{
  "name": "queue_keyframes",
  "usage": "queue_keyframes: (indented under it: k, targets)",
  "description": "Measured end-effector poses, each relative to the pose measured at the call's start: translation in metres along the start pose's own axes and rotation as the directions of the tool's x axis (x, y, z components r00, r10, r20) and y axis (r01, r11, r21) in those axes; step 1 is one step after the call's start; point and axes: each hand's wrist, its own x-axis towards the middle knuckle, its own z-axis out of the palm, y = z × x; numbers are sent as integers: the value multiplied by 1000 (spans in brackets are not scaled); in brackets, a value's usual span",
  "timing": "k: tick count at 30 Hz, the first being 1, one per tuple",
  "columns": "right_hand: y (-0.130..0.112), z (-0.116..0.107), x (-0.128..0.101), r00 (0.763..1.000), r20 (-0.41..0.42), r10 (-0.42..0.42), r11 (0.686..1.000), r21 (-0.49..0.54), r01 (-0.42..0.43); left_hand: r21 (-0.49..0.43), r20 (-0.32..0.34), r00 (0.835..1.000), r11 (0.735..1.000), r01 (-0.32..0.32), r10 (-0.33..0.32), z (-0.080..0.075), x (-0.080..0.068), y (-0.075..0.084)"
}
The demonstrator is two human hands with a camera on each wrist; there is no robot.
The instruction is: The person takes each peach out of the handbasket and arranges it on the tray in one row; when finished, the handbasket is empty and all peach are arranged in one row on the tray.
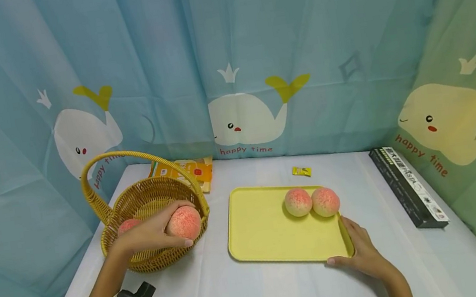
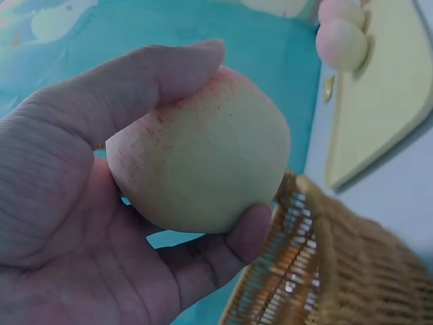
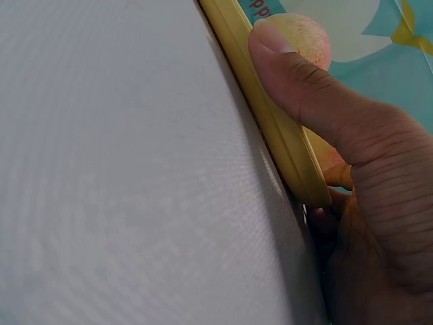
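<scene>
Carrying everything in hand, the white counter [image 1: 249, 294] holds the wicker basket [image 1: 158, 265] and the yellow tray [image 1: 257, 222]. The left hand [image 1: 149, 234] has its grip round the held peach [image 1: 184, 223] at the basket, not set down; the right hand [image 1: 364, 255] grips the tray's near right corner. The work looks partway: two peaches [image 1: 298, 202] lie on the tray, at least one basket peach [image 1: 127, 225] inside the wicker. Only the head view shows that one; the left wrist view alone reveals the held peach's paler side.

pinkish peach [image 1: 184, 223] held, seemingly above basket [image 1: 158, 262]; yellow tray [image 1: 268, 230] bears two peaches [image 1: 298, 202].
</scene>
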Motion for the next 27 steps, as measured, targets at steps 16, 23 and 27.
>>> queue_keyframes:
  k: [16, 23, 27]
  targets:
    - [1, 0, -4, 999, 8, 34, 999, -4, -34, 10, 63, 997, 999, -44, 43, 35, 19, 21]
    - [2, 0, -2, 1000, -4, 4, 1000, -6, -4, -107, 86, 993, 991, -75, 84, 60, 38, 17]
    - [-1, 0, -2, 1000, 0, 9, 1000, -9, -9, -100, 92, 992, 992, -72, 82, 69, 50, 18]
